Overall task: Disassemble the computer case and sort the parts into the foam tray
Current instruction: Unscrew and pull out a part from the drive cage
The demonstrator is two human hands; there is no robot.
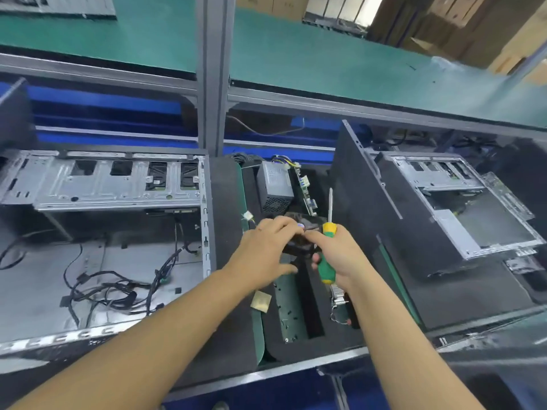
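Head view: left hand and right hand are pinching a dark part between them, mid-frame over the tray; right palm is also gripping the upright screwdriver.

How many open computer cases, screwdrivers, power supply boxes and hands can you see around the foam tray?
open computer cases: 2
screwdriver: 1
power supply: 1
hands, the left hand and the right hand: 2
Total: 6

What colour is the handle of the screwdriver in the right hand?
The screwdriver handle is green with yellow ends, clearest in the head view.
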